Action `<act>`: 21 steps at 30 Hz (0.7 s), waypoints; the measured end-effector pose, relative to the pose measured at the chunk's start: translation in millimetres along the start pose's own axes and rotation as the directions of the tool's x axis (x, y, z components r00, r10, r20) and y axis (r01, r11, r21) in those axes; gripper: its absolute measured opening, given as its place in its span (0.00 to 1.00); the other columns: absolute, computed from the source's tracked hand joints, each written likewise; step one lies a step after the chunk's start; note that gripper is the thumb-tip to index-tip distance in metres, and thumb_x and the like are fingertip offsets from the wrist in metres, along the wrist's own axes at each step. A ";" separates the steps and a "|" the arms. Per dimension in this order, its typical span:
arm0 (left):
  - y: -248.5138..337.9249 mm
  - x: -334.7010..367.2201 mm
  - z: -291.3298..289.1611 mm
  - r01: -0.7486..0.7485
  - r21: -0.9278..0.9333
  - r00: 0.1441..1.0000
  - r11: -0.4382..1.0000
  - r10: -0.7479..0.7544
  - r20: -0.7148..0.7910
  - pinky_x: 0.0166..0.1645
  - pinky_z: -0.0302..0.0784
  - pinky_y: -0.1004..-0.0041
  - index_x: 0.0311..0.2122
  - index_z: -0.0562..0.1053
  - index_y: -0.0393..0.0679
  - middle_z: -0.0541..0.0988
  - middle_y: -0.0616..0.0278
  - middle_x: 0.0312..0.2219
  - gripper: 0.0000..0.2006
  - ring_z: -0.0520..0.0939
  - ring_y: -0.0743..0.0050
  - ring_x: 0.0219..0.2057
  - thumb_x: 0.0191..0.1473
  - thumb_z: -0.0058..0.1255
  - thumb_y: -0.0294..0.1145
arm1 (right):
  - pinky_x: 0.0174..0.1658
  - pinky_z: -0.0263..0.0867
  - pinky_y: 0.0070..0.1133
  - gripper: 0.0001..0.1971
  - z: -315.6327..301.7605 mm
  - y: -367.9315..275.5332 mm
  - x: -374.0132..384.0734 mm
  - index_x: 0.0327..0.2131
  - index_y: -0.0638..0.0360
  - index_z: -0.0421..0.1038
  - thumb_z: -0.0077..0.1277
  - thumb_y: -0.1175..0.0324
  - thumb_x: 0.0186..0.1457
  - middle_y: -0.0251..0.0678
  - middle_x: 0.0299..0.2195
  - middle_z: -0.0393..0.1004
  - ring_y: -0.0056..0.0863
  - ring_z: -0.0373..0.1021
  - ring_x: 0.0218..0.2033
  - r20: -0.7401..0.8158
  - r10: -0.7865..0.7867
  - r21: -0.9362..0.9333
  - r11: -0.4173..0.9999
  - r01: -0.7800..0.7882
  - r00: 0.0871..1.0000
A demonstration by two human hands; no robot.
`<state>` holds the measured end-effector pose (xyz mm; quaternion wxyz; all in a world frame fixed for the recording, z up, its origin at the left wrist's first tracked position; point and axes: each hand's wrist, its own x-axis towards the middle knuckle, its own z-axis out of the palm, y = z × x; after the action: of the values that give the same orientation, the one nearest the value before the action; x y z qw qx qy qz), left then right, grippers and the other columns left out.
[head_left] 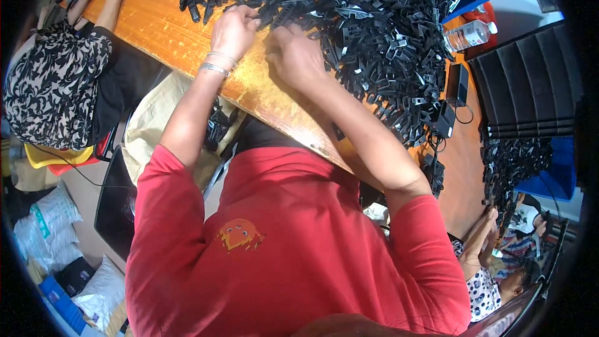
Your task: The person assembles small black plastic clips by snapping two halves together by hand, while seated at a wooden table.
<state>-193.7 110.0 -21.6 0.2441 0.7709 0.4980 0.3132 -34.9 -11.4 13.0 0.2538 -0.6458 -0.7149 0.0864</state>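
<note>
Worn orange-brown wooden table (156,15) across the top of my feed, clear bottle (468,35) at 2 o'clock. Heap of black plastic parts (387,43) centred around 1 o'clock. I see the left hand (235,30), fingers curled at the heap's near edge, a loose cluster of parts (199,3) at its 10 o'clock. Right hand (298,56) just beside it at 4 o'clock, fingers bent, heap at its 2 o'clock. Can't tell from here whether either grip is closed on a part.
</note>
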 end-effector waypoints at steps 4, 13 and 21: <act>-2.2 -6.2 -6.2 -0.041 -0.067 0.999 0.997 0.042 0.028 0.49 0.83 0.57 0.44 0.83 0.41 0.87 0.51 0.41 0.11 0.88 0.49 0.41 0.58 0.65 0.34 | 0.44 0.77 0.42 0.13 -4.9 -12.2 -16.5 0.43 0.60 0.80 0.67 0.69 0.55 0.51 0.43 0.78 0.52 0.80 0.39 -0.060 0.013 0.224 0.975 0.001 0.998; 8.8 -19.0 -2.2 -0.153 0.001 0.988 0.988 0.153 -0.011 0.44 0.82 0.56 0.37 0.79 0.41 0.85 0.52 0.37 0.07 0.86 0.49 0.38 0.53 0.63 0.29 | 0.44 0.76 0.37 0.10 -6.3 -5.9 -50.2 0.39 0.59 0.79 0.65 0.68 0.55 0.45 0.38 0.79 0.48 0.79 0.40 -0.026 -0.047 0.227 0.973 0.052 0.999; 7.7 -40.8 -5.4 -0.167 -0.073 0.986 0.983 0.165 -0.033 0.45 0.83 0.57 0.39 0.80 0.42 0.82 0.51 0.38 0.07 0.86 0.48 0.38 0.54 0.63 0.23 | 0.44 0.77 0.40 0.08 -2.0 -1.9 -55.3 0.39 0.58 0.82 0.61 0.70 0.55 0.44 0.36 0.78 0.49 0.79 0.39 0.058 -0.126 -0.009 0.992 0.127 0.990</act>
<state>-205.5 69.9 -22.4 0.2392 0.7957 0.4231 0.3613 -33.5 -65.7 1.7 0.2342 -0.5980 -0.7619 0.0841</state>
